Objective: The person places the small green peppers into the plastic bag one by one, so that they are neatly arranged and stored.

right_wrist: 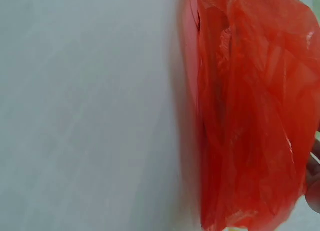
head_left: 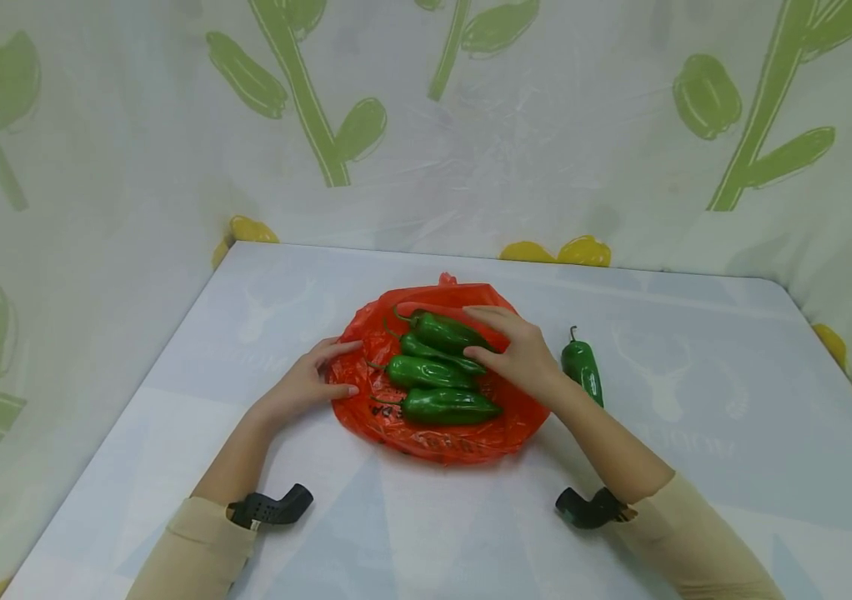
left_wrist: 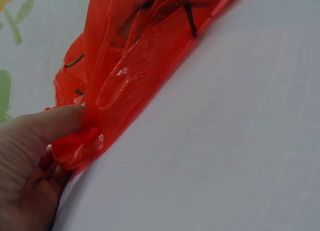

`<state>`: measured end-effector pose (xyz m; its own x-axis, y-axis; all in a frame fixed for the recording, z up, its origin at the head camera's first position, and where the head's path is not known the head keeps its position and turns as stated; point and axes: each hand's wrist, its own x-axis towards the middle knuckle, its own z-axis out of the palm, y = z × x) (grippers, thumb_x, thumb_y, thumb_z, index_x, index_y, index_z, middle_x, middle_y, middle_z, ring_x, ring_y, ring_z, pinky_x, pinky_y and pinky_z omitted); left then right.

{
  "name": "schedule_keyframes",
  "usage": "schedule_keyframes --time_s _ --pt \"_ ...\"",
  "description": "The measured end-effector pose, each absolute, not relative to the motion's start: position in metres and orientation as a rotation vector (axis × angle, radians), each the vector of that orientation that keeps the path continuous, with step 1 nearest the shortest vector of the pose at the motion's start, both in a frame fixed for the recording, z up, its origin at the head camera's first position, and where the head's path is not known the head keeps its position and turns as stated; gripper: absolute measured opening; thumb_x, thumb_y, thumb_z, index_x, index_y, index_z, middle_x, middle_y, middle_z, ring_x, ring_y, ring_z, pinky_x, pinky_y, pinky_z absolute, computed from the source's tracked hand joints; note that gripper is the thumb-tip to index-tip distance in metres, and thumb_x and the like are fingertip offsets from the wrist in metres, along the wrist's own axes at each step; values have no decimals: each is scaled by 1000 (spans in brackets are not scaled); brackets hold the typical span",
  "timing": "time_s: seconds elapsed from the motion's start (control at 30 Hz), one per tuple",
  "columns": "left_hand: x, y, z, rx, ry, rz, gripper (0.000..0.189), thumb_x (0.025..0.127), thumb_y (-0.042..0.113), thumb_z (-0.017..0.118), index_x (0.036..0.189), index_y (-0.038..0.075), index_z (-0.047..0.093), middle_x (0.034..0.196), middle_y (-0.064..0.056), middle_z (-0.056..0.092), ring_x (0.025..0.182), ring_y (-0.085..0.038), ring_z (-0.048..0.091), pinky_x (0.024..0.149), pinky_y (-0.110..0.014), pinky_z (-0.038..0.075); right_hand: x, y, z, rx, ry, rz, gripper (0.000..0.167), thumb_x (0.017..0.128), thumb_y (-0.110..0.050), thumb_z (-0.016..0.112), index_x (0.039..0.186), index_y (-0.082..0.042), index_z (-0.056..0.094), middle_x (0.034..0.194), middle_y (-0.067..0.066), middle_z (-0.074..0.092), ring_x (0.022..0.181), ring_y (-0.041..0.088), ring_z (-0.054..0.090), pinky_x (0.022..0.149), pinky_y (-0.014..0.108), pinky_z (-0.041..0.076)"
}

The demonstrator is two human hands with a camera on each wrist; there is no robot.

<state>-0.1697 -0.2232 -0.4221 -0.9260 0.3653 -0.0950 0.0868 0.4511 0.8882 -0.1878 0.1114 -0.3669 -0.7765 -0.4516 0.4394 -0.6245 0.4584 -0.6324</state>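
Note:
A red plastic bag (head_left: 426, 450) lies spread on the table, its rim raised around several long green peppers lying side by side. My left hand (head_left: 312, 382) pinches the bag's left edge. In the left wrist view, the thumb of this hand (left_wrist: 30, 156) presses on the crumpled red film, with fingers below it. Over the bag's right half, my right hand (head_left: 519, 354) holds the tapered end of the farthest green pepper (head_left: 444, 332) between thumb and fingers. The right wrist view has mostly the bag's side (right_wrist: 255, 116), with fingertips at the right edge; the peppers are hidden there.
One more green pepper (head_left: 582, 371) lies outside the bag, to the right, just beyond my right forearm. The white table (head_left: 734, 433) has faint printed figures. A curtain (head_left: 471, 167) with green plant shapes hangs behind the table's far edge.

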Motion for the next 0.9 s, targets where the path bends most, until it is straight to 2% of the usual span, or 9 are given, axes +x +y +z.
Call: schedule_keyframes --time_s 0.43,0.8,0.9 --pt "-169 -223 -421 396 2442 1458 62 82 17 72 139 12 47 151 -15 27 140 -37 20 111 -58 22 -176 132 -357 902 -2398 1211 55 73 -1 78 124 1 59 123 16 61 118 29 55 93 44 48" --pt "-169 -223 -420 385 2441 1456 63 82 18 72 140 13 46 151 -15 26 141 -37 19 111 -58 21 -168 152 -353 812 -2435 1177 57 75 -3 78 128 -1 57 127 13 60 119 25 54 91 44 49" --pt "-168 -222 -420 387 2445 1453 63 82 18 72 140 12 46 151 -16 27 140 -38 20 111 -59 22 -164 159 -352 779 -2458 1163 58 75 -3 78 129 -2 56 128 12 59 118 25 55 93 36 49"
